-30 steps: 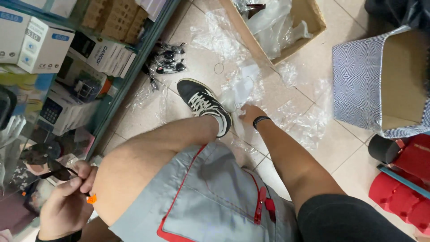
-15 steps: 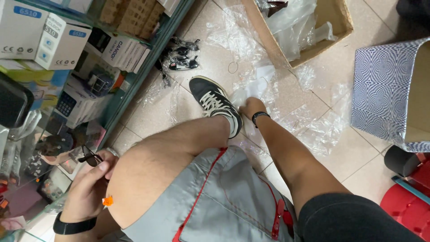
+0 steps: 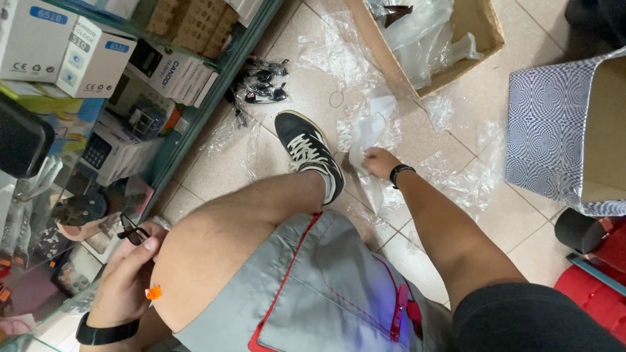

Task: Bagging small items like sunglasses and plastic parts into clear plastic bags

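Two hands are busy here, far apart from each other. The right hand (image 3: pixel 377 161) is stretched down to the tiled floor (image 3: pixel 306 91), fingers closed on the edge of a clear plastic bag (image 3: pixel 368 133) that lies crumpled just beside the person's black sneaker (image 3: pixel 306 153). The left hand (image 3: pixel 127 274) stays up near the bent knee, pinching a pair of dark sunglasses (image 3: pixel 132 231) between thumb and fingers; a small orange tag (image 3: pixel 153 293) hangs just below that grip.

To my eye, the bag is best lifted by its open edge and not by a bunched corner, so that it falls open rather than twisting, while the sunglasses are kept pinched by the frame, off the lenses, and away from the knee.

Around the right hand the floor is littered with more loose clear wrapping (image 3: pixel 339 58). A heap of black sunglasses in wrappers (image 3: pixel 261 85) lies at the foot of the glass shelf unit (image 3: pixel 215 98). Beyond the bag an open cardboard box (image 3: pixel 482 45) holds more plastic, and a box with a blue-and-white pattern (image 3: pixel 548 137) stands to the right, with something red (image 3: pixel 596 290) near it. The shelves on the left carry white product boxes (image 3: pixel 65 52).
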